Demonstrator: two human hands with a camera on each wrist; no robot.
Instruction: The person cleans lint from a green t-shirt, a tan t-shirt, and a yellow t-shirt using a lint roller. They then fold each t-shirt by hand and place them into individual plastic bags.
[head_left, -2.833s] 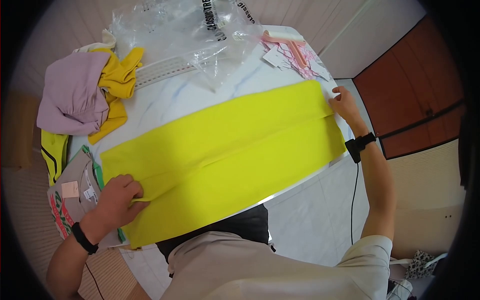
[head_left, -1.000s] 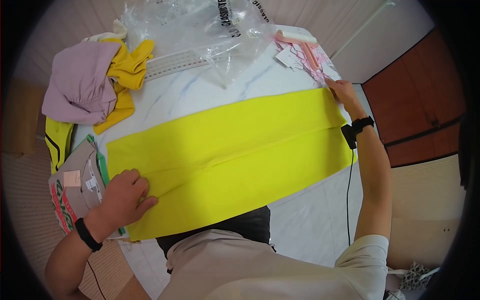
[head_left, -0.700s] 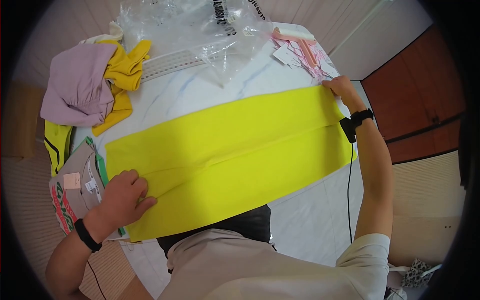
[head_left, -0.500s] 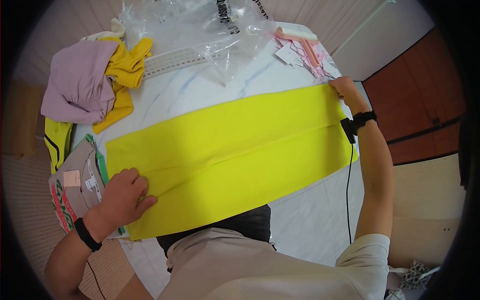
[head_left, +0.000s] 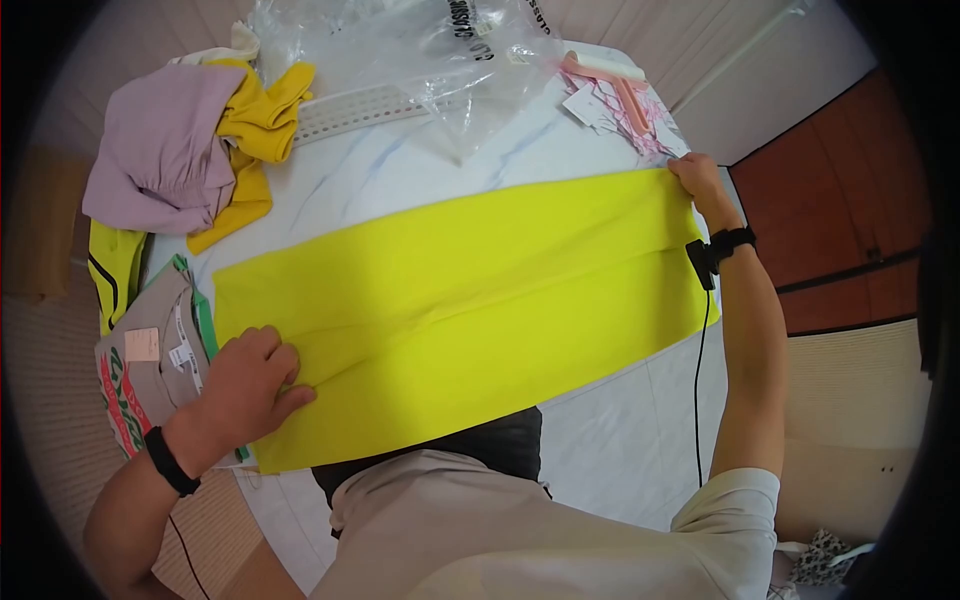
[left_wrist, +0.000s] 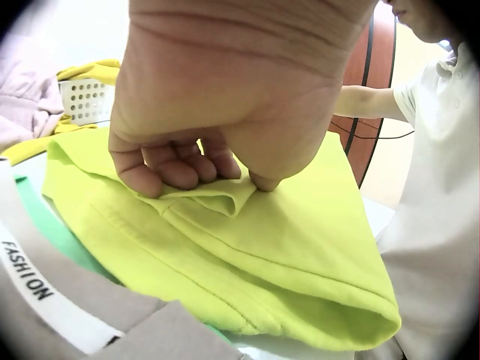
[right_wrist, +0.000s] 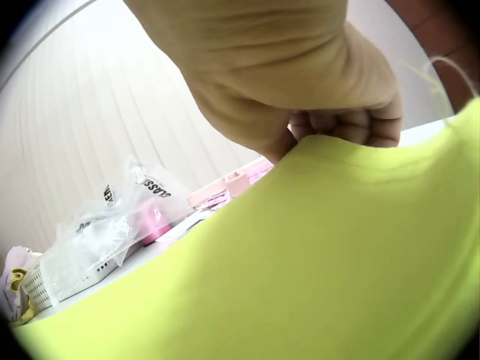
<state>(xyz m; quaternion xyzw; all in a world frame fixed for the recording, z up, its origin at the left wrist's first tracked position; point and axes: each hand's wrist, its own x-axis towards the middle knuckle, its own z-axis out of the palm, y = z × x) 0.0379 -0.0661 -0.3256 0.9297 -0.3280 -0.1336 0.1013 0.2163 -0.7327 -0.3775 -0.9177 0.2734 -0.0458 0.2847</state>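
A neon-yellow garment [head_left: 480,300], laid out as a long flat panel with a lengthwise crease, lies across the table in the head view. My left hand [head_left: 250,385] is at its left end. In the left wrist view the thumb and fingers of this hand [left_wrist: 225,97] pinch a fold of the fabric, above a stitched, open-ended hem [left_wrist: 300,289]. At the far right corner my right hand [head_left: 700,185] holds the garment's edge. The right wrist view shows that hand [right_wrist: 292,82] pinching the corner, its fingertips partly behind the cloth [right_wrist: 300,247].
To the left are a grey printed shirt [head_left: 165,310] with tags, a mauve garment [head_left: 160,150] and mustard cloth [head_left: 265,120]. Clear plastic bags [head_left: 380,50] cover a white perforated basket [head_left: 350,115] at the back. A pink lint roller [head_left: 630,95] lies on paper tags [head_left: 590,108].
My right hand has moved from beside the right end to the far right corner and grips it. The crease near that end looks softer. My left hand stays at the left end.
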